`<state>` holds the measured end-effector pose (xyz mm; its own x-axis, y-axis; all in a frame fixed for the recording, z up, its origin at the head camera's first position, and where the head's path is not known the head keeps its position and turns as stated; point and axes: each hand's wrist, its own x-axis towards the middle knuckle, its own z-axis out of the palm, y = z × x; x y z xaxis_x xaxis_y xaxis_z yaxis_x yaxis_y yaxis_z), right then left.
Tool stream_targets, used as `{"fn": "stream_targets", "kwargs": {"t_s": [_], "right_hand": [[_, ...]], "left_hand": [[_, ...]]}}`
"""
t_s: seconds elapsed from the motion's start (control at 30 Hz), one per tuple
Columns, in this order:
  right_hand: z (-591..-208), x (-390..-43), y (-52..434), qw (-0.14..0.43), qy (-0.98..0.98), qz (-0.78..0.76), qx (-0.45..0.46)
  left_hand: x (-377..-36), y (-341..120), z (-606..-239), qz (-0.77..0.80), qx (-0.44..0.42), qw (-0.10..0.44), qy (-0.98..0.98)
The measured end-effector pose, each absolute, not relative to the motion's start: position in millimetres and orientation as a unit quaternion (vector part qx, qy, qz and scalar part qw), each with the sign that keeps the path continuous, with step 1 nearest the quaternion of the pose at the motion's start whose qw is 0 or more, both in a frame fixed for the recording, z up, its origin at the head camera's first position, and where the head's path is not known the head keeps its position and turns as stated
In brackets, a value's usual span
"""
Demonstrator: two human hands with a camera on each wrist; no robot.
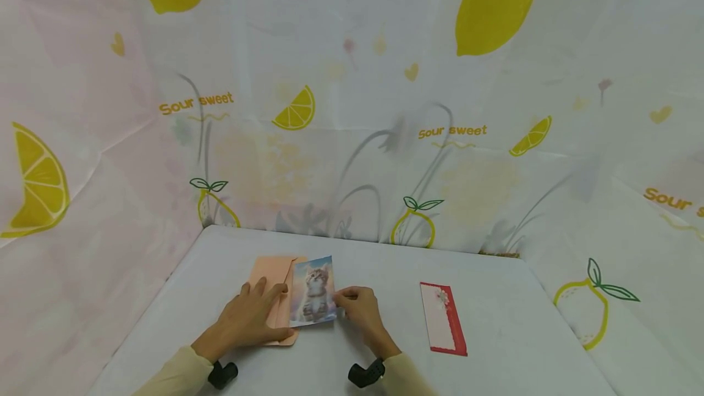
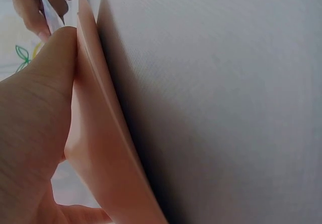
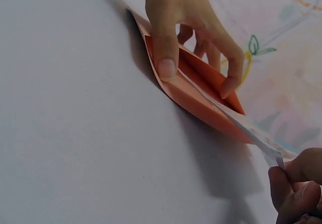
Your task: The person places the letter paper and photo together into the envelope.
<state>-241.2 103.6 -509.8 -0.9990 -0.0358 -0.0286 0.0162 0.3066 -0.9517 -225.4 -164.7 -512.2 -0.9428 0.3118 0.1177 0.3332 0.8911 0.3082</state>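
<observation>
Fingers of the left hand (image 1: 247,316) lie spread flat on the peach envelope (image 1: 267,274) near the table's (image 1: 511,329) front edge, steadying its mouth, while the right hand (image 1: 360,307) pinches the kitten photo card (image 1: 312,291) partly inside.

The left hand (image 1: 250,316) covered much of the peach envelope (image 1: 269,274), and the kitten photo (image 1: 313,291) hid its right side. In the left wrist view the photo showed only as a thin sliver at the top edge, its picture unreadable. The right hand (image 3: 297,189) was cut off by the right wrist view's lower corner. The red-edged card (image 1: 442,318) on the desk (image 1: 495,353) had a small ornament too tiny to identify.
</observation>
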Motion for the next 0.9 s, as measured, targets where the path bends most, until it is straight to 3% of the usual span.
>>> {"fn": "stream_targets", "kwargs": {"t_s": [0.9], "right_hand": [[-517, -240, 83, 0.003, 0.819, -0.573, 0.022]], "left_hand": [[-226, -164, -513, -0.154, -0.172, 0.042, -0.972]]}}
